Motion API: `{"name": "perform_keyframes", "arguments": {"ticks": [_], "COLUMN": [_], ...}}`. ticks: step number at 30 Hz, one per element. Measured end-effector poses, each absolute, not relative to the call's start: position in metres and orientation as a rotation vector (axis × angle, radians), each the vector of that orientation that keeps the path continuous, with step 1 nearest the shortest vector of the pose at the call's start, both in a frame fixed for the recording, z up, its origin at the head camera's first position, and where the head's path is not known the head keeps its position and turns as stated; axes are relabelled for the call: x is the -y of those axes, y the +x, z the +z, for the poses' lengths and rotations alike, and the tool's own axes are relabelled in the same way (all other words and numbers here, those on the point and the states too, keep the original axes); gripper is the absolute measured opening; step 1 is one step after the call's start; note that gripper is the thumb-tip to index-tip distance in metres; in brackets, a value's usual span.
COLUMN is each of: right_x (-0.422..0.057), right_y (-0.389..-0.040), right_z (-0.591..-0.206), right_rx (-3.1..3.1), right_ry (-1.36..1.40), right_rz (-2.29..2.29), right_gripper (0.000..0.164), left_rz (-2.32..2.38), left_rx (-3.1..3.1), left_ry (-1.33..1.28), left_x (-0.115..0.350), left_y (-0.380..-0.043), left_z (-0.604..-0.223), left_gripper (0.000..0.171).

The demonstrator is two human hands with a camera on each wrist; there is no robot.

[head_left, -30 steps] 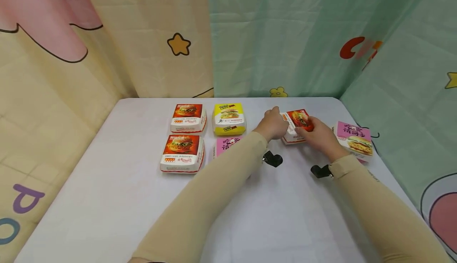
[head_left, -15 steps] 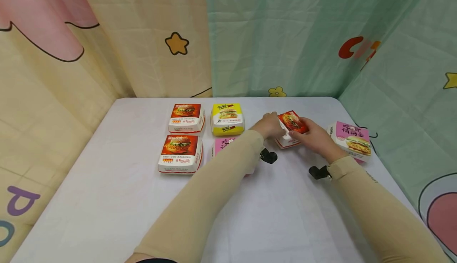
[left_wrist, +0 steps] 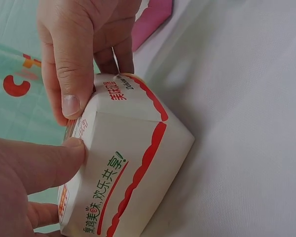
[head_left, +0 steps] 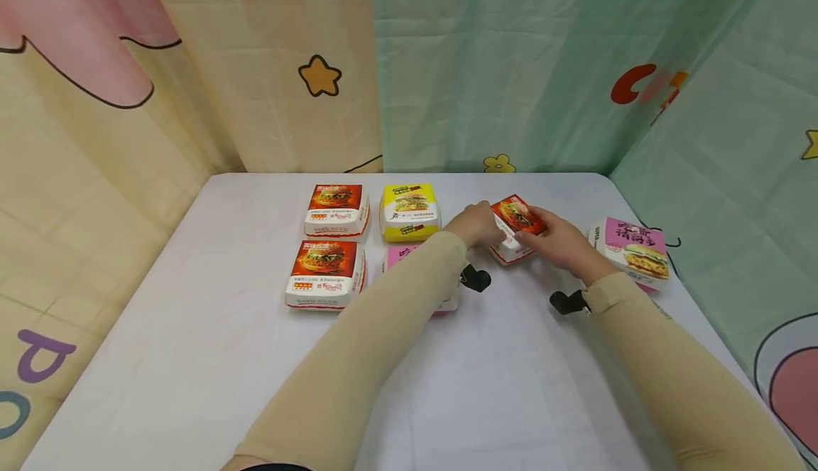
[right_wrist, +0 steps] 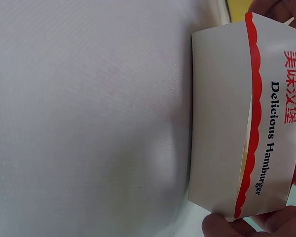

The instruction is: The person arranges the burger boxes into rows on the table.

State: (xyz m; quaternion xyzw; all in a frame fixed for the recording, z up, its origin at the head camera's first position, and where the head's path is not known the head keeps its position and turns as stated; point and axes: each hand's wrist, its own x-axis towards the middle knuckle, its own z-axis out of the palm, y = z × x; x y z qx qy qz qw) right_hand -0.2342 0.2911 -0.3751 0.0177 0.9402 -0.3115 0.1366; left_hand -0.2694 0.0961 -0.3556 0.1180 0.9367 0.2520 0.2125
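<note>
Both hands hold a red-and-white burger box [head_left: 516, 217] at the back right of the table, turned at an angle. My left hand [head_left: 474, 226] grips its left side; in the left wrist view the thumb [left_wrist: 69, 155] lies on the lid's edge. On the opposite side, my right hand [head_left: 565, 244] holds it with fingers around a corner. The right wrist view shows the box's printed side [right_wrist: 274, 113], lid down along a red scalloped edge with a narrow gap at the seam. The left hand's far fingers are mostly hidden behind the box.
Two red-and-white burger boxes stand in a column at the left, one behind [head_left: 335, 209], one in front [head_left: 324, 275]. Beside them are a yellow box [head_left: 410, 213] and a pink box [head_left: 397, 254] partly behind the left sleeve. Another pink box [head_left: 633, 251] stands far right.
The burger box has shifted left and turned slightly, both hands moving with it. Most of that happened in the first half second. The other boxes stay put.
</note>
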Motion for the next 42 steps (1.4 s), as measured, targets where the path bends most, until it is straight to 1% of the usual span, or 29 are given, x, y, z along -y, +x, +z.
{"name": "perform_keyframes", "arguments": {"ticks": [6, 13, 17, 19, 23, 26, 29, 31, 37, 39, 42], "right_x": [-0.289, -0.282, -0.282, -0.282, -0.278, -0.274, -0.271, -0.269, -0.266, -0.265, -0.263], "right_y": [-0.238, -0.239, -0.24, -0.24, -0.24, -0.241, -0.241, -0.241, -0.242, -0.243, -0.244], "right_z": [-0.374, -0.371, -0.374, -0.376, -0.378, -0.378, -0.379, -0.379, -0.381, -0.381, -0.382], "right_rx": [-2.704, -2.731, -2.769, -2.784, -2.822, -2.853, -2.877, -2.873, -2.836, -2.832, -2.828], "right_ry": [0.079, 0.232, 0.247, 0.247, 0.242, 0.2, 0.138, 0.115, 0.021, -0.003, -0.008], "right_rz": [-0.932, -0.965, -0.974, -0.985, -1.009, -0.993, -0.946, -0.93, -0.864, -0.826, -0.782], "right_gripper": [0.091, 0.1, 0.098, 0.095, 0.084, 0.072, 0.068, 0.072, 0.092, 0.094, 0.094], "left_rz": [0.693, 0.704, 0.703, 0.714, 0.76, 0.792, 0.827, 0.853, 0.853, 0.84, 0.826], "left_rx": [-2.621, -2.646, -2.665, -2.678, -2.693, -2.686, -2.685, -2.687, -2.704, -2.709, -2.716], "left_ry": [0.337, 0.292, 0.27, 0.254, 0.208, 0.189, 0.177, 0.174, 0.157, 0.15, 0.152], "left_x": [-0.092, -0.088, -0.087, -0.086, -0.084, -0.083, -0.081, -0.08, -0.077, -0.076, -0.076], "left_y": [-0.27, -0.266, -0.266, -0.267, -0.269, -0.27, -0.27, -0.27, -0.271, -0.271, -0.272], "left_z": [-0.356, -0.354, -0.354, -0.355, -0.357, -0.357, -0.357, -0.357, -0.356, -0.356, -0.357], "left_gripper": [0.063, 0.062, 0.062, 0.059, 0.051, 0.052, 0.055, 0.056, 0.055, 0.054, 0.053]}}
